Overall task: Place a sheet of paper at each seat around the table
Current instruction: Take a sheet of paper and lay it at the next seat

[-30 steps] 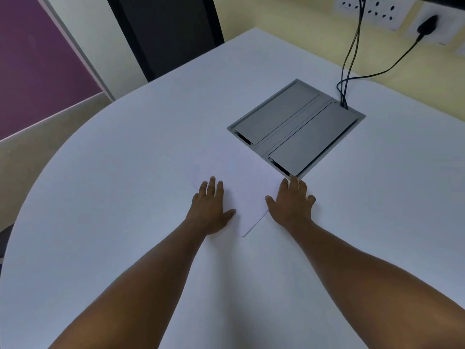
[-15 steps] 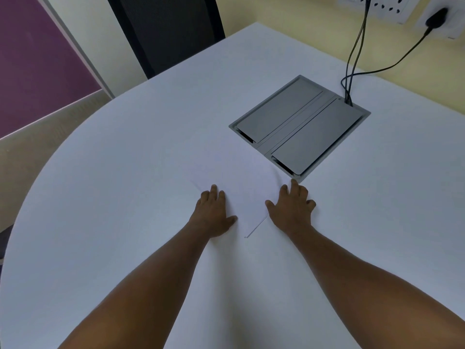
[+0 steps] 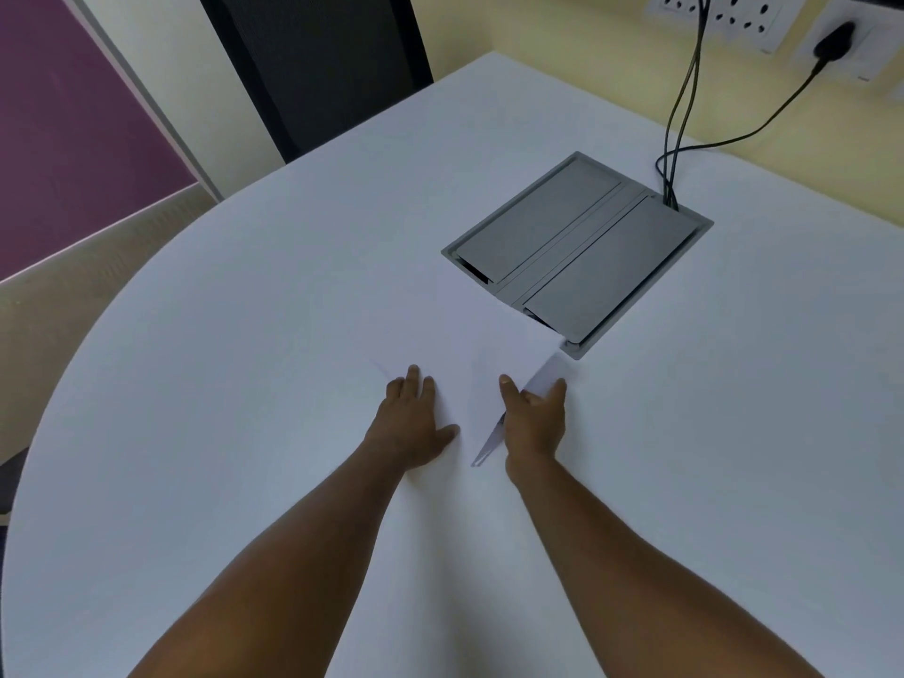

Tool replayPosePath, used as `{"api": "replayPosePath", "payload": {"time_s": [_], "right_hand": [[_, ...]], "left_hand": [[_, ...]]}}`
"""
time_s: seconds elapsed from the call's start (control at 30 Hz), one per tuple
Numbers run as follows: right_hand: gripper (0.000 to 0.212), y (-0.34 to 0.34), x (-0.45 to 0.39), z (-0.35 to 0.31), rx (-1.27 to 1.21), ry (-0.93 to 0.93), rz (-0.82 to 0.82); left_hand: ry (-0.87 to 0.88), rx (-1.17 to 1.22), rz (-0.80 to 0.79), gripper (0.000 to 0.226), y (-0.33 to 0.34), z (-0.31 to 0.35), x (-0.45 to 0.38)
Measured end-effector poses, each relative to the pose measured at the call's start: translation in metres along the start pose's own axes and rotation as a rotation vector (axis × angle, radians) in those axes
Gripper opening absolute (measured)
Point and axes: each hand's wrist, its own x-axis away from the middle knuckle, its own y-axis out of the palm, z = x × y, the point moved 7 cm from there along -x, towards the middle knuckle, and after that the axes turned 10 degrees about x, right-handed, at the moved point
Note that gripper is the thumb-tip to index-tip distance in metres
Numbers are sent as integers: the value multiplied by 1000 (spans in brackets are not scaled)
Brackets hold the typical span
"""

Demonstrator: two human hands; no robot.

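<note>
Paper (image 3: 469, 345) lay near the middle of the white table (image 3: 195, 384), one corner over the grey cable box (image 3: 577, 256). I saw my left hand (image 3: 411, 423) flat on it, fingers spread. My right hand (image 3: 533, 423) pinched its raised right edge.

Bench (image 3: 205, 384): white, rounded edge at left, bare across most of its top.
Paper sheet (image 3: 469, 345): white, lies flat mid-bench, right edge lifted, far corner overlapping the cable box.
Cable box (image 3: 577, 252): grey, two-lidded, set flush into the bench top.
Cables (image 3: 672, 154): black, entering the box's far corner.
</note>
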Motion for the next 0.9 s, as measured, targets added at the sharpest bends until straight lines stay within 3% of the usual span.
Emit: {"api": "replayPosePath", "payload": {"time_s": [0.13, 0.27, 0.43, 0.53, 0.63, 0.73, 0.83, 0.9], "right_hand": [[16, 5, -2, 15, 145, -26, -3], [25, -5, -13, 15, 197, -97, 19], [26, -32, -26, 10, 88, -103, 41], [17, -55, -30, 2, -9, -91, 55], [13, -82, -33, -5, -83, -68, 65], [13, -112, -40, -10, -142, -46, 83], [16, -146, -48, -12, -171, -49, 110], [17, -166, -54, -11, -199, -56, 118]], "left_hand": [[-7, 6, -20, 90, 1, -1, -1], [-29, 86, -16, 95, -3, -4, -5], [-157, 402, 291, 88, -36, -5, -11], [-278, 721, 408, 84, -51, 1, -10], [-388, 1127, 357, 82, -48, 19, -14], [-390, 1507, 287, 83, -41, 48, -19], [-361, 1677, 213, 80, -35, 73, -30], [-347, 1712, 195, 58, -29, 89, -35]]}}
